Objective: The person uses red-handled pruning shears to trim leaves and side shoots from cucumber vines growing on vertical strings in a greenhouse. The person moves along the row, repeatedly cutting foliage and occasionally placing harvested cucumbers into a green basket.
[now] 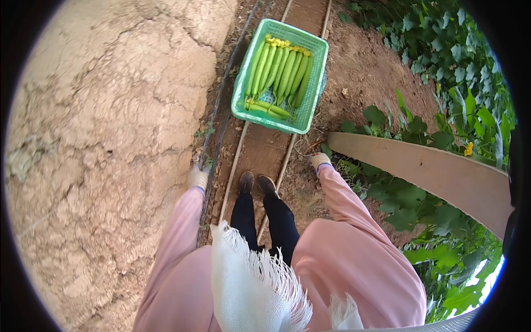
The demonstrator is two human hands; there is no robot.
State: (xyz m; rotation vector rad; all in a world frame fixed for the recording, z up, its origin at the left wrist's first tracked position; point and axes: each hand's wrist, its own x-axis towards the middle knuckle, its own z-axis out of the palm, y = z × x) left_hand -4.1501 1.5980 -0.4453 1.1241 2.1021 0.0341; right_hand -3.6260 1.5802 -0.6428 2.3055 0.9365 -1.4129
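Note:
A green plastic crate (239, 93) rests over two rails ahead of my feet. Inside it lie several long green gourds, probably luffas (285, 74), side by side with yellow blossoms at their far ends, and a few lie crosswise at the near end. My left hand (198, 177), in a pale glove, hangs beside the earthen wall, blurred; whether it holds anything cannot be made out. My right hand (320, 159), also gloved, is closed around a small tool with a red part (315, 154), mostly hidden by the fingers, to the right of the rails.
Two thin metal rails (235, 166) run along the dirt path under the crate. A cracked earthen wall (112, 145) rises at left, with dark pipes (220, 99) along its foot. A curved tan beam (419, 159) and leafy vines (408, 203) stand at right.

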